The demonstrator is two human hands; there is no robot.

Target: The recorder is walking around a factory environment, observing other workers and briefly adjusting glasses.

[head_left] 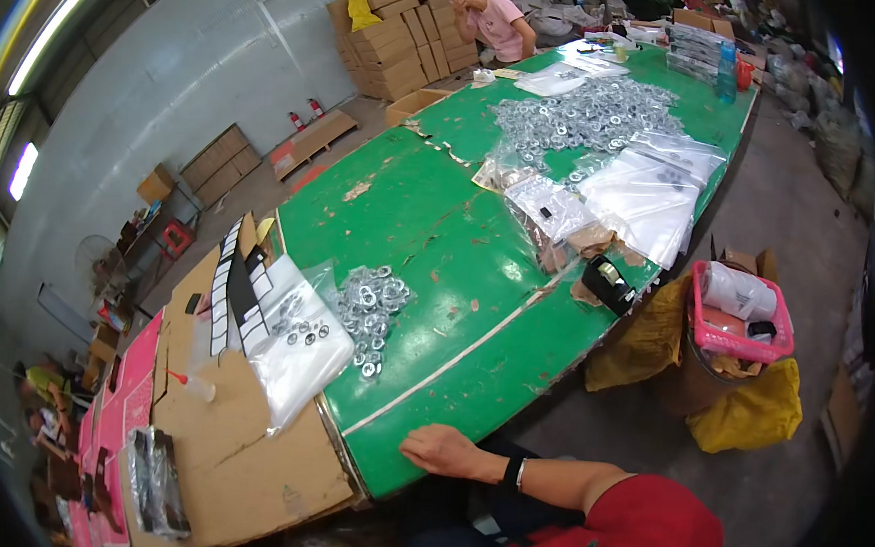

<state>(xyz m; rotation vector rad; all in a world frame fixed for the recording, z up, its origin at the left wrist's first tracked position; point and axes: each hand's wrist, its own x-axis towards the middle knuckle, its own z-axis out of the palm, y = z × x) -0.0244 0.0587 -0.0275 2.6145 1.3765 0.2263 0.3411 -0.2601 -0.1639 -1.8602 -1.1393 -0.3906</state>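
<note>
My right hand (442, 450) rests on the near edge of the green tabletop (432, 363), its fingers curled in and nothing showing in them. A dark band (514, 473) circles that wrist, below a red sleeve (658, 523). My left hand does not appear. Beyond my right hand, up and to the left, lies a small pile of grey metal-looking rings (370, 305). Beside the pile are clear plastic bags (302, 365) with several dark rings on top. A sheet of white labels on black backing (241, 297) lies next to the bags.
Flattened cardboard (246, 452) covers the table's left end, with a small red-tipped bottle (193, 386) on it. A larger ring pile (587, 117), more bags (653, 191) and a tape dispenser (609, 282) lie farther right. A pink basket (743, 312) stands beside the table. Another person (498, 22) sits far off.
</note>
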